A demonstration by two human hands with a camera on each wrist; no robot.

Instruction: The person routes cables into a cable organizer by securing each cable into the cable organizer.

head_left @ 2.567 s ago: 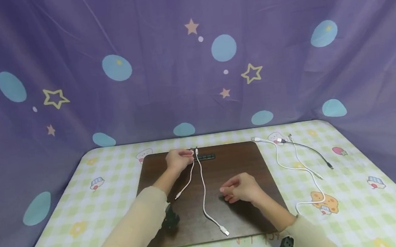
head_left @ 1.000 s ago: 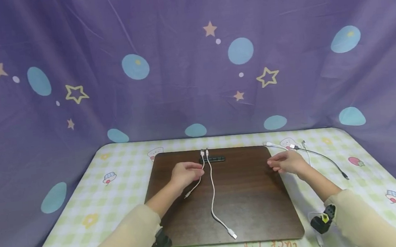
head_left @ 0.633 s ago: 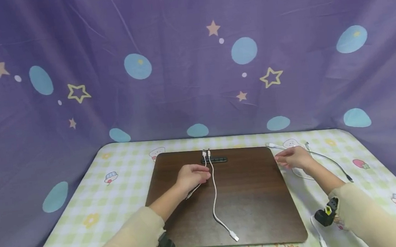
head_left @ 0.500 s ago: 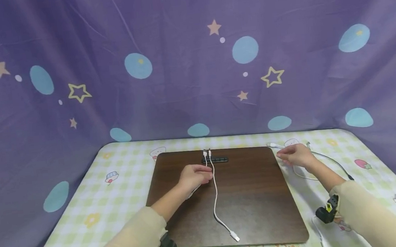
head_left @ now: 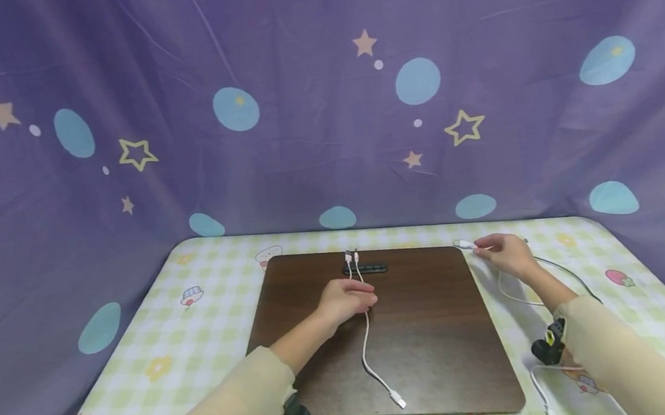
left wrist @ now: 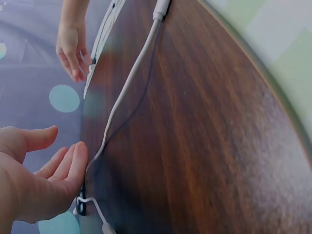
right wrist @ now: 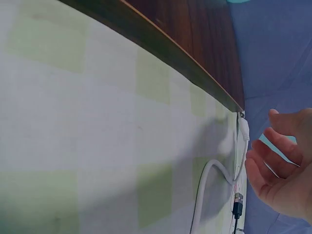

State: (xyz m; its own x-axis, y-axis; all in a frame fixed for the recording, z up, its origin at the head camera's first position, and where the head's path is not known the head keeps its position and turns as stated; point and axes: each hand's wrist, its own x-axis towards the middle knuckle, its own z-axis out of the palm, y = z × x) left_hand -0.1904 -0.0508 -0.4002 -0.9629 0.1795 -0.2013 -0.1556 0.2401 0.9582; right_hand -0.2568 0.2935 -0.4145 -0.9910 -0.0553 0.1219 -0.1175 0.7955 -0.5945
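Observation:
My left hand (head_left: 347,301) hovers over the brown board (head_left: 429,332), thumb and fingers apart and holding nothing. It is just above the white charging cable (head_left: 365,351), which runs down the board. A second, shorter white cable (head_left: 349,267) is partly hidden behind this hand. The upper ends of both cables sit at the left of a small dark slotted strip (head_left: 371,268). Past the board's far right corner, my right hand (head_left: 508,256) reaches beside the plug of another white cable (head_left: 465,244). In the right wrist view its fingers are loosely bent with no cable (right wrist: 202,183) between them.
Beyond the board's right edge a black cable (head_left: 570,273) lies on the checked tablecloth (head_left: 157,318), its metal USB plug (right wrist: 238,198) visible in the right wrist view. More white cable (head_left: 538,381) lies near the right sleeve. A purple curtain (head_left: 305,170) hangs behind the table.
My left hand has come away from the slotted strip, toward me and rightward over the longer white cable. My right hand has moved from over the board to the white plug at the far right.

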